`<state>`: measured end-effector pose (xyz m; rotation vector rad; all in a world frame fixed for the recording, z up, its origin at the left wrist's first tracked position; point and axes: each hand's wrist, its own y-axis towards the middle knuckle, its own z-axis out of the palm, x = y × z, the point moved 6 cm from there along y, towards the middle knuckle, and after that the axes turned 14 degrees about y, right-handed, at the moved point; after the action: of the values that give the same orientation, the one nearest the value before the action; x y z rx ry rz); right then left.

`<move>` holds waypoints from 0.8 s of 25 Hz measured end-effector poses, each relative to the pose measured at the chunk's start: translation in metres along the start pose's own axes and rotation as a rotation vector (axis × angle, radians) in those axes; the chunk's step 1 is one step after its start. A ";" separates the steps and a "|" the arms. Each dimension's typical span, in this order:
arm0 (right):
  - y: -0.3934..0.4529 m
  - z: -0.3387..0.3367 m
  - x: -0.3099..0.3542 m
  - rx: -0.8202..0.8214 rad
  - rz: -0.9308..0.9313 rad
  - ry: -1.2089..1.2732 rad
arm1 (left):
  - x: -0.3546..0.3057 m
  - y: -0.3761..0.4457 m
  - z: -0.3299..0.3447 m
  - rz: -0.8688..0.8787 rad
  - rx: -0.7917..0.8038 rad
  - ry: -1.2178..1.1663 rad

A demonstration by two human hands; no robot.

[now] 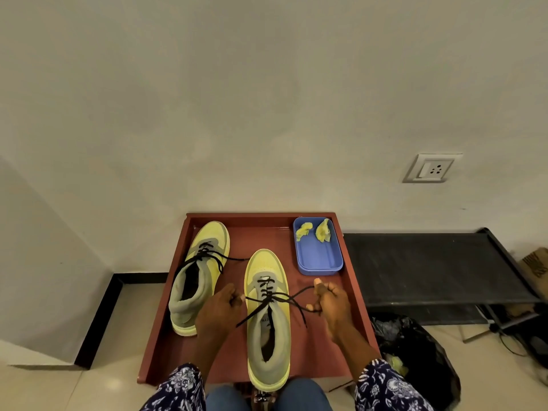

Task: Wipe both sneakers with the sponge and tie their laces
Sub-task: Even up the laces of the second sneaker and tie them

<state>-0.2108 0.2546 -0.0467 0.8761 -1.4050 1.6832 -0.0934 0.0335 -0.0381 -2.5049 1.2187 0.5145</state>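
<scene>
Two yellow-and-grey sneakers with black laces stand on a red-brown tray (353,292), toes towards the wall. The near sneaker (268,336) is in the middle. My left hand (218,307) pinches one black lace end at its left side. My right hand (327,298) pinches the other lace end at its right side. The laces (278,301) cross over the tongue and are pulled taut. The far sneaker (200,271) sits at the left, its laces lying loose. Two yellow sponge pieces (314,231) lie in a blue box (318,259) at the tray's back right corner.
A black mesh rack (430,262) stands right of the tray. A black plastic bag (415,351) lies on the floor beneath it. A wall socket (431,169) is above. A cardboard box (536,268) sits at the far right. The wall is close behind the tray.
</scene>
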 end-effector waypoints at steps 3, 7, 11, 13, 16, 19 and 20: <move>0.002 -0.002 -0.009 0.028 0.024 -0.148 | 0.000 -0.001 0.004 0.030 0.022 -0.087; 0.001 0.002 -0.015 0.098 -0.045 -0.620 | -0.006 -0.005 0.006 0.061 -0.007 -0.066; 0.000 0.021 -0.015 0.211 -0.171 -0.837 | -0.029 -0.014 0.001 0.167 -0.019 -0.031; -0.002 0.031 -0.016 0.276 -0.194 -0.872 | -0.035 -0.016 0.001 0.213 -0.007 -0.095; -0.005 0.052 -0.013 0.416 -0.371 -0.931 | -0.033 -0.017 0.005 0.214 0.041 -0.141; -0.012 0.068 -0.011 0.525 -0.454 -0.937 | -0.036 -0.015 0.004 0.224 0.040 -0.137; -0.014 0.071 -0.009 0.544 -0.467 -0.917 | -0.037 -0.014 0.003 0.237 0.028 -0.134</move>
<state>-0.1915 0.1851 -0.0365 2.2902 -1.0985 1.3308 -0.1039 0.0686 -0.0230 -2.2743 1.4655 0.7053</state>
